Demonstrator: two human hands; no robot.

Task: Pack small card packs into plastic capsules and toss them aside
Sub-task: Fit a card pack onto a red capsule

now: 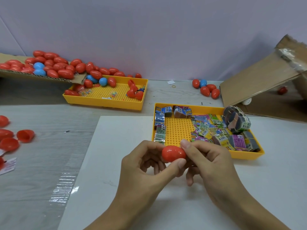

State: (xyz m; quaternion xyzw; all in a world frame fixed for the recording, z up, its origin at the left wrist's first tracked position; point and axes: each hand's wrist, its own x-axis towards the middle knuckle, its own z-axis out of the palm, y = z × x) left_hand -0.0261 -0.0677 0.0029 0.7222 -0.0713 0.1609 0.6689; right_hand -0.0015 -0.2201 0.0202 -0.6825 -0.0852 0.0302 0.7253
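Both forearms reach in from the lower edge and meet at the middle. The left hand (pixel 142 165) lies palm up and turned inward, its thumb and curled fingers pinching one end of a red capsule (pixel 173 153). The right hand (pixel 211 163) comes from the other side, back of the hand upward, thumb on top and fingers curled beneath, gripping the opposite end.
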